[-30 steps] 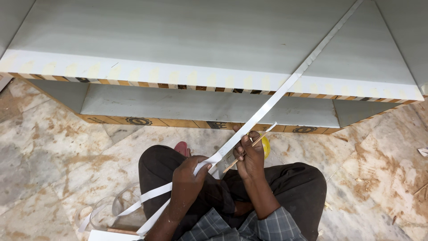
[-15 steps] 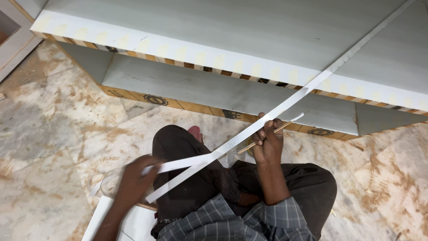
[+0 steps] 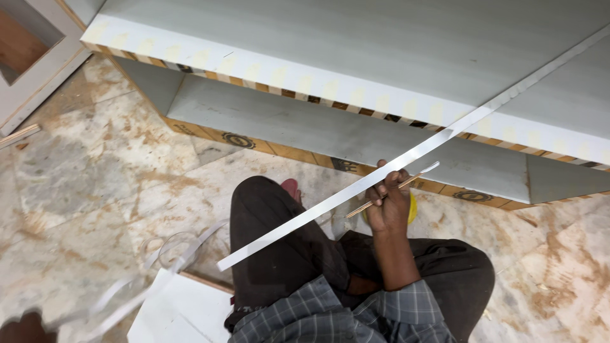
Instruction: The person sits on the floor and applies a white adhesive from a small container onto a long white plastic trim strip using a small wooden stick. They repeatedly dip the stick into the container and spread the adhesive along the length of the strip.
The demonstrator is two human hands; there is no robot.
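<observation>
Looks like the edge-banding stage here: the right hand (image 3: 387, 203) is closed in a fist around a long white strip (image 3: 356, 190), with a thin wooden stick (image 3: 381, 197) pinched in the same grip. The strip runs diagonally, its upper part lying across the top of the grey cabinet panel (image 3: 356, 57), its free lower end hanging in the air over the person's knee. The panel's front edge (image 3: 305, 86) shows bare ply with pale patches, so my guess is the strip is being lined up for it.

Next move, I'd say, calls for getting that loose end under control, since 1 hand alone can't keep a floppy strip straight.

Pose-wise: right forearm comes straight up from the lap, wrist level, knuckles toward the cabinet. The left hand (image 3: 25, 325) is way down at the bottom-left corner near some blurred curls of strip on the floor (image 3: 95, 184); too blurry to tell if it's gripping anything.
</observation>
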